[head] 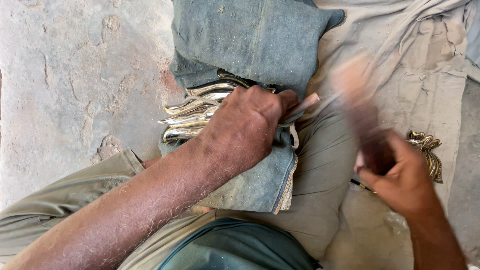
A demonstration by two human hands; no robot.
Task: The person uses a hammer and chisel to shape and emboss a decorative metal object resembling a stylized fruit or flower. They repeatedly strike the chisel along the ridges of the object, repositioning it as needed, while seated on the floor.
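Two hands: left hand [245,127] gripping chisel [301,106]

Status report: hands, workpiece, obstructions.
Left hand grips punch on metal piece. Right hand grips blurred mallet. Denim cloth wraps piece.

shiny ribbed metal casting [192,112] on folded blue denim cloth [255,45] over the lap, left hand [245,127] on it, right hand [400,175] to its right, small brass ornament [430,155] beyond that hand on beige cloth [425,85]
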